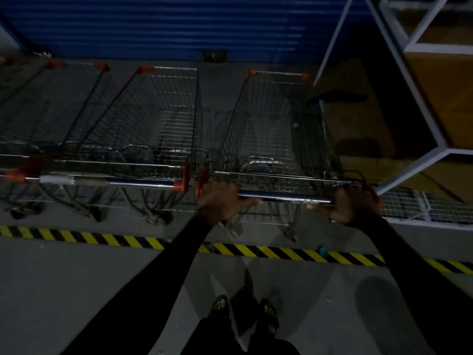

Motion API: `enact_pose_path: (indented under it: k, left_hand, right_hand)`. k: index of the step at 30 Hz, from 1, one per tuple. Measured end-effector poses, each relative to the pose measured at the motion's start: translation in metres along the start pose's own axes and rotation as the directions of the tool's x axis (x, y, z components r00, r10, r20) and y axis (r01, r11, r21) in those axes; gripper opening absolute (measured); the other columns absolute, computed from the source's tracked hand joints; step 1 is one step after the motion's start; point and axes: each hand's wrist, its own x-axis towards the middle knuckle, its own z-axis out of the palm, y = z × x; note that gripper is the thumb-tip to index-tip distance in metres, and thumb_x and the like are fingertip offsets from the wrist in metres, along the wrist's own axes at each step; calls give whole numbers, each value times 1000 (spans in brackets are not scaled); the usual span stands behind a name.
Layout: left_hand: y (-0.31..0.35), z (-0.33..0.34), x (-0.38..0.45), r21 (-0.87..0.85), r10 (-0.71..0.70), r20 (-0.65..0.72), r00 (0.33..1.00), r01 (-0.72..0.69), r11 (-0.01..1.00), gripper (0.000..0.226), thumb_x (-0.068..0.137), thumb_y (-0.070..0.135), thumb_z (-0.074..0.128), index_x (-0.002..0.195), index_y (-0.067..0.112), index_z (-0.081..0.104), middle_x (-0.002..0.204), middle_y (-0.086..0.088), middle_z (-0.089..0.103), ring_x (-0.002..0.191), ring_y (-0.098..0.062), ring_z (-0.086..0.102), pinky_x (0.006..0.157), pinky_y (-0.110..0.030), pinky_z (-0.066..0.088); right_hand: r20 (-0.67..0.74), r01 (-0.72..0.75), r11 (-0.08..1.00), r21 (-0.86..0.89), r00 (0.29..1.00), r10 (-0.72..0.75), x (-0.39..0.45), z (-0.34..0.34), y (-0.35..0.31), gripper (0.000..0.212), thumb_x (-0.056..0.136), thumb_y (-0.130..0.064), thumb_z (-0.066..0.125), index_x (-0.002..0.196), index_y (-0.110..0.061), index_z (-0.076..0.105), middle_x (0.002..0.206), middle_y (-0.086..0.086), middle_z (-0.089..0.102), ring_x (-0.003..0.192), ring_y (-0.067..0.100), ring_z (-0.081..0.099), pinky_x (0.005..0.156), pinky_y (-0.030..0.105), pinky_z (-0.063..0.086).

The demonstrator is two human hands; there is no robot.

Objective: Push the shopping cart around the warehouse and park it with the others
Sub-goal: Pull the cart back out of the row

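You are gripping the shopping cart [271, 129] handlebar [284, 196] with your left hand [222, 201] and right hand [349, 204], the cart sitting just beside the parked carts [133, 129], beyond the striped floor tape [76, 238].

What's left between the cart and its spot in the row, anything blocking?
Nothing visible. The cart already sits past the striped floor line, beside the parked cart; white shelving flanks its right. Both hands grip the handle.

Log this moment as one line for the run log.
stage: parking | cart: past floor tape, beside parked carts | left hand: grips handle | right hand: grips handle
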Motion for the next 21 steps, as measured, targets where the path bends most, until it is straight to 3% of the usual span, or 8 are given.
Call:
enact_pose_path:
  k: [2, 4, 7, 10, 13, 15, 18, 21]
  left_hand:
    - [0, 0, 1, -35, -4, 0, 1000, 4, 999, 88, 76, 103, 30, 79, 22, 64, 87, -5, 74, 84, -25, 72, 79, -35, 54]
    - [1, 0, 1, -46, -8, -3, 1000, 7, 999, 89, 73, 106, 27, 74, 23, 62, 82, -3, 73, 82, -23, 71, 77, -34, 55]
    - [1, 3, 4, -40, -19, -15, 1000, 18, 999, 96, 71, 107, 23, 82, 24, 71, 82, 0, 73, 83, -21, 72, 77, -33, 55]
    - [1, 7, 7, -39, -32, -21, 999, 31, 999, 95, 75, 105, 27, 90, 24, 74, 87, -1, 75, 87, -21, 72, 75, -32, 51]
    - [1, 9, 7, -45, -36, -43, 998, 34, 998, 97, 75, 105, 25, 100, 26, 76, 91, -1, 76, 89, -21, 72, 73, -30, 50]
    - [2, 11, 6, -50, -27, -85, 996, 23, 998, 100, 74, 105, 22, 105, 27, 76, 93, 1, 77, 91, -21, 74, 78, -32, 55]
    - [5, 16, 3, -111, -6, -138, 990, -9, 994, 82, 84, 95, 40, 116, 26, 72, 105, -1, 77, 99, -25, 73, 89, -39, 55]
    - [10, 15, -1, -174, 10, -198, 980, -45, 984, 72, 89, 83, 53, 128, 24, 66, 119, -5, 73, 110, -29, 69, 96, -43, 52]
  right_hand:
    - [34, 0, 1000, 1, 999, 0, 1, -1, 0, 102, 66, -108, -2, 92, -46, 74, 93, -11, 77, 110, 20, 70, 123, 57, 24]
    - [38, 8, 1000, 13, 999, -8, 2, -3, 0, 103, 66, -108, 0, 105, -48, 74, 102, -10, 78, 115, 21, 69, 122, 55, 27]
    - [8, -5, 999, 44, 1000, 5, 3, -3, 3, 99, 69, -108, 9, 108, -45, 76, 105, -8, 79, 116, 22, 69, 116, 51, 37]
    - [-49, 12, 998, 59, 999, -9, 4, -3, 5, 104, 67, -109, 6, 116, -48, 74, 113, -9, 78, 117, 21, 69, 113, 46, 41]
    - [5, 34, 994, 108, 999, -34, 3, -8, 6, 109, 65, -109, 3, 116, -46, 75, 92, -11, 76, 100, 17, 72, 95, 36, 47]
    - [39, 45, 991, 128, 998, -50, 5, -9, 6, 103, 68, -107, 9, 119, -45, 74, 95, -10, 76, 98, 16, 71, 85, 31, 45]
    - [64, 54, 982, 183, 996, -67, 9, -5, 10, 95, 72, -105, 18, 121, -44, 72, 114, -6, 78, 107, 17, 71, 95, 33, 49]
    - [66, 59, 975, 214, 995, -74, 6, -9, 10, 81, 77, -101, 29, 107, -42, 75, 104, -7, 78, 104, 15, 71, 100, 38, 47]
